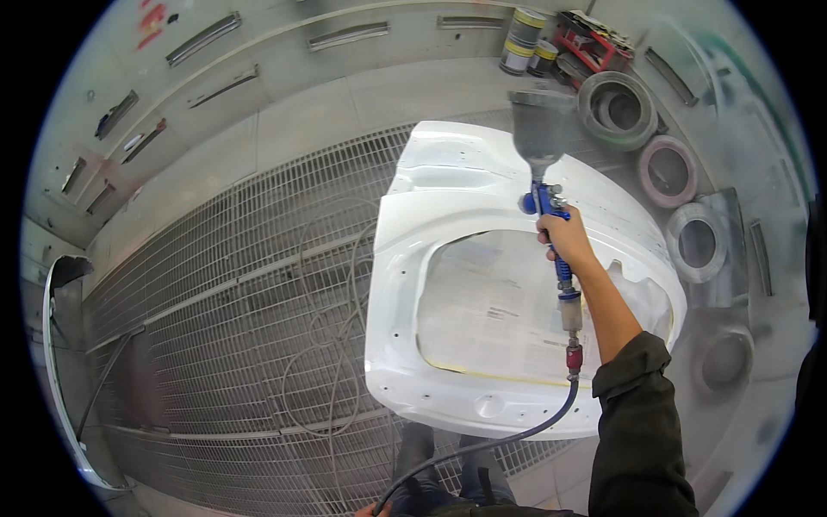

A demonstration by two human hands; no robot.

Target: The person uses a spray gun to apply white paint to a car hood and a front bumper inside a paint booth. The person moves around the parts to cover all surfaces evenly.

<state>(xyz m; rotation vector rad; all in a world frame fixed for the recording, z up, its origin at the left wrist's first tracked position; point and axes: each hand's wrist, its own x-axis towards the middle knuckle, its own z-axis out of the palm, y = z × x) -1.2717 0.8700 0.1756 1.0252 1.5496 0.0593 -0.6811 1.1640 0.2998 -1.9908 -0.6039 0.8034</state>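
Note:
My right hand is wrapped round the handle of a blue spray gun with a grey cup on top. The gun is over the right half of a white car tailgate panel. Masking paper edged with yellow tape covers the panel's window opening. From a red coupling under the gun, a dark air hose curves down to the lower edge. There my left hand, mostly cut off, grips the hose. Whether the trigger is pulled cannot be made out.
Metal floor grating spreads to the left, with a loosely coiled hose on it. Another curved panel stands at far left. Several round, tyre-like rings line the right wall. Paint cans and a red carrier sit at the back right.

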